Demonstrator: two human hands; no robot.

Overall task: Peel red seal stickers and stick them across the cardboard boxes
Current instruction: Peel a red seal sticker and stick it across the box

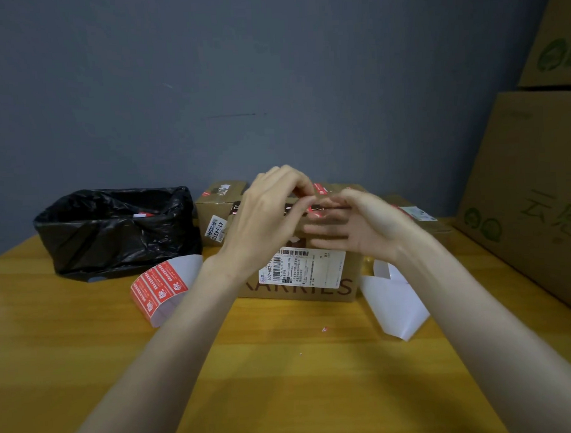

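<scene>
A cardboard box point(352, 279) with a white shipping label stands in the middle of the table. My left hand point(271, 210) and my right hand point(360, 226) meet above its top. Between the fingertips of both hands a red seal sticker point(316, 211) shows, pinched by my left thumb and fingers; the right fingers lie fairly straight against it. A curled strip of red seal stickers point(159, 287) on white backing lies left of the box. More small boxes point(218, 199) with red stickers stand behind.
A bin lined with a black bag point(114, 230) stands at the left rear. White backing paper point(392, 300) lies to the right of the box. Big cardboard cartons point(537, 179) are stacked along the right edge. The wooden table point(284, 380) runs toward me.
</scene>
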